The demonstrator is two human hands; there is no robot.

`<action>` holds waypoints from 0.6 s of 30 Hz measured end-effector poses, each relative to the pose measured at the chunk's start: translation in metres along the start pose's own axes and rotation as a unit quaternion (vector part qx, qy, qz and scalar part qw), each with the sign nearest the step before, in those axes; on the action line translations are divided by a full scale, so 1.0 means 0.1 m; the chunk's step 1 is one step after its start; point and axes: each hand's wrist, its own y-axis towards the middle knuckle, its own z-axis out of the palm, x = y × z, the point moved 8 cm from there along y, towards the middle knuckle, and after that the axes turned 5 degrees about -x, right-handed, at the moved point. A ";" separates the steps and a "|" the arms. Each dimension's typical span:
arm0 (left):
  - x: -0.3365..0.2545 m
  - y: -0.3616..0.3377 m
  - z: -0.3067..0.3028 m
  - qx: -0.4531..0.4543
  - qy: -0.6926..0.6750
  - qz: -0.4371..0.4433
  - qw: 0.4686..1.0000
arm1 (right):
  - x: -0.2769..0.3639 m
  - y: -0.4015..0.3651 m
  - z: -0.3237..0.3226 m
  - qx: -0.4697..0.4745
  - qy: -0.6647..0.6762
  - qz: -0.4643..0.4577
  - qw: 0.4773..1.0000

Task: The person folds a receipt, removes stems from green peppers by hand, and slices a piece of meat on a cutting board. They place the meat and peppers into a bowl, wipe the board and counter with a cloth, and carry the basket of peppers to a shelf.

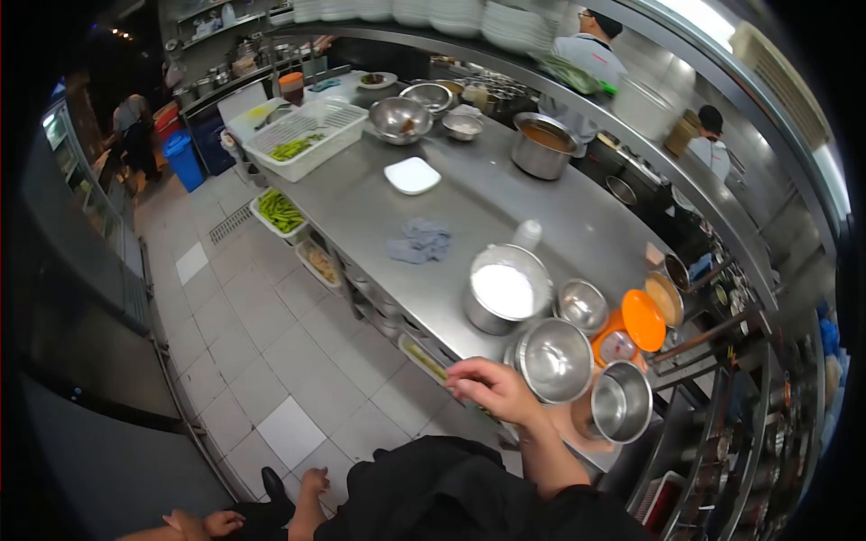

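My right hand (494, 388) hangs in the air before the near edge of the steel table (361, 212), its fingers loosely bent, thumb apart, nothing in it. Beside it stands a wide steel bowl (557, 361). A steel pot (503, 287) of white contents is just beyond, with a white bottle (527, 235) behind. A smaller steel bowl (583, 307) and a deep steel pot (621, 402) are to the right. Low beside my black clothing, my left hand (315, 481) is curled, with nothing visible in it.
Another person's hands (224, 522) show at bottom left. On the table are a crumpled blue cloth (419, 242), a white dish (412, 176), a white basket (347, 122) with green vegetables and a pot of brown liquid (547, 144). An orange lid (643, 320) leans at right. Co-workers stand beyond.
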 end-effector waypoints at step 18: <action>-0.96 0.84 -2.11 -0.127 0.061 0.060 0.988 | -0.86 5.34 -0.64 -0.282 -0.318 -0.063 0.903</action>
